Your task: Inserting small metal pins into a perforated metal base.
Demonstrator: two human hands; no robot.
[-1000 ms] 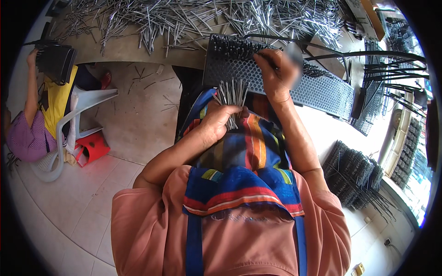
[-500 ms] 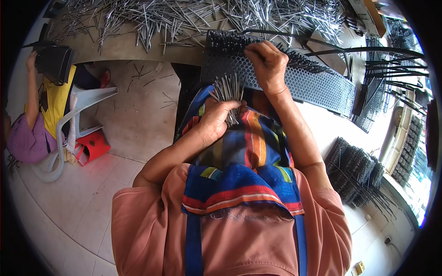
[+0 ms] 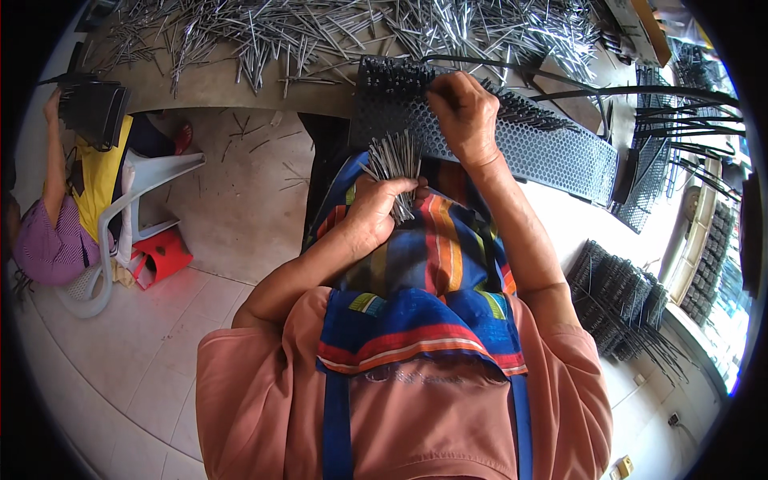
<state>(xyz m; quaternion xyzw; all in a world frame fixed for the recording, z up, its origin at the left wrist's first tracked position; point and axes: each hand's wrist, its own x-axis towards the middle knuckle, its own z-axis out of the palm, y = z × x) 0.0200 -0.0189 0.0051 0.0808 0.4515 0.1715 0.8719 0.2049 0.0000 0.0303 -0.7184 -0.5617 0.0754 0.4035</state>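
A bundle of thin grey metal rods (image 3: pixel 394 157) stands fanned out in my left hand (image 3: pixel 374 210), above the striped apron on my lap. The thumb of that hand presses across the bundle. My right hand (image 3: pixel 467 120) is over a long black perforated metal rack (image 3: pixel 512 152), its fingers curled in a pinch near the upper rows. Whatever those fingertips hold is hidden behind the hand. Short dark rods (image 3: pixel 392 78) stick up from the rack's holes in dense rows, at its left end and along its far side.
Loose metal rods (image 3: pixel 264 32) lie heaped across the worktable (image 3: pixel 200 90). Black cables (image 3: pixel 576 86) arch over the rack. Further racks with rods (image 3: pixel 616 300) stand at the right. At left, a person in a purple top (image 3: pixel 52 240) sits on a white plastic chair (image 3: pixel 108 232), holding another black rack.
My right hand has shifted very slightly at the rack, its fingers still curled. The left hand keeps its hold on the rod bundle, almost unmoved.
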